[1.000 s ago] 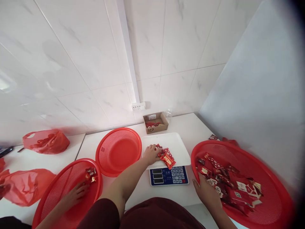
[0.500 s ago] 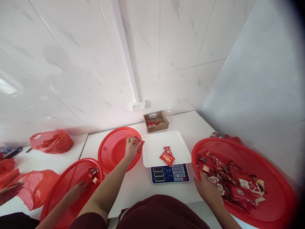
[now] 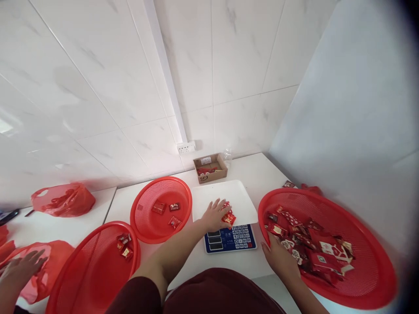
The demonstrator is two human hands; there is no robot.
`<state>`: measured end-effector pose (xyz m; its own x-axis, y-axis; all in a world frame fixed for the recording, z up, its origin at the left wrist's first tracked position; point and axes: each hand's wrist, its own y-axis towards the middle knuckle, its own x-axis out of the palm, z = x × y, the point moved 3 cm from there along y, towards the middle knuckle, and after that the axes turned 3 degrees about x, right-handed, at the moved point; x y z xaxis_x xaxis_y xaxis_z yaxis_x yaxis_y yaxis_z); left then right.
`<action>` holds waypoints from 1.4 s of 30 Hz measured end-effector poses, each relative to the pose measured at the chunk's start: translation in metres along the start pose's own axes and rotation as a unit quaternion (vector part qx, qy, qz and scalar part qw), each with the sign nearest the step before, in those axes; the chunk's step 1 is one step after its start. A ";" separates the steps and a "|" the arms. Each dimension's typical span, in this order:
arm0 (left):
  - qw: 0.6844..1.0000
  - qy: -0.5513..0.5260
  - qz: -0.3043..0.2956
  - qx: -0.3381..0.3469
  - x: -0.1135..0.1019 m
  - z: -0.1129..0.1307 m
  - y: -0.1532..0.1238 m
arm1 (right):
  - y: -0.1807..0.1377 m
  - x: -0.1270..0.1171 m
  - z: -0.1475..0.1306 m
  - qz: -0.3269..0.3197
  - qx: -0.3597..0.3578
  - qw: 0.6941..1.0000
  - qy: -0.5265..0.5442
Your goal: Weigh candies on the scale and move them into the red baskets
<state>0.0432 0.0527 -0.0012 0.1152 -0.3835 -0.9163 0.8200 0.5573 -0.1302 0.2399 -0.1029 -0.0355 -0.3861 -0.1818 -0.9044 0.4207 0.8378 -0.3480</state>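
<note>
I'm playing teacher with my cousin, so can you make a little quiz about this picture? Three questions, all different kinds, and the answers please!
1. True or false: the cardboard box stands on the table, behind the white tray.
2. Fill in the missing word: the left hand is over the white tray, and the part of the scale with the number keys is coloured ____.
3. Pick one: what does the right hand hold by its edge?
A) the cardboard box
B) the big red basket on the right
C) the scale

Key: 1 true; 2 blue; 3 B.
</note>
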 end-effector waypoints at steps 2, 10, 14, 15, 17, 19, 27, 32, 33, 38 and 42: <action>0.999 0.006 -0.031 0.034 0.005 0.009 0.017 | -0.001 -0.001 -0.001 0.001 -0.002 1.000 0.000; 0.998 -0.005 0.055 -0.037 0.000 -0.009 0.017 | -0.005 -0.007 -0.004 -0.007 0.019 1.000 0.016; 0.990 -0.055 0.116 -0.056 -0.013 -0.023 0.000 | -0.005 -0.007 -0.003 -0.016 0.031 0.999 0.031; 0.983 -0.074 0.152 -0.073 -0.019 -0.029 -0.007 | -0.005 -0.007 -0.003 -0.016 0.033 0.999 0.038; 0.958 -0.089 0.241 -0.127 -0.034 -0.044 -0.028 | -0.002 -0.007 0.000 -0.018 0.036 0.997 0.067; 0.934 -0.075 0.296 -0.187 -0.047 -0.061 -0.055 | 0.002 -0.009 0.005 -0.035 0.031 0.989 0.140; 0.876 -0.032 0.320 -0.360 -0.035 -0.104 -0.140 | 0.036 -0.013 0.052 -0.093 0.035 0.952 0.291; 0.870 -0.039 0.343 -0.353 -0.029 -0.083 -0.141 | 0.067 -0.021 0.069 0.001 0.052 0.964 0.261; 0.873 -0.042 0.347 -0.341 -0.030 -0.077 -0.139 | 0.075 -0.025 0.072 0.028 0.058 0.967 0.246; 0.893 -0.052 0.358 -0.266 -0.027 -0.046 -0.125 | 0.108 -0.041 0.080 0.074 0.093 0.977 0.175; 0.916 -0.049 0.327 -0.225 -0.014 -0.021 -0.116 | 0.129 -0.039 0.074 0.026 0.116 0.985 0.124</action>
<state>-0.0657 0.0090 0.0190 0.5684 0.0894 -0.8179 0.2450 0.9306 0.2720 0.3701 -0.0263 -0.0633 -0.5355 0.0146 -0.8444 0.6108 0.6972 -0.3753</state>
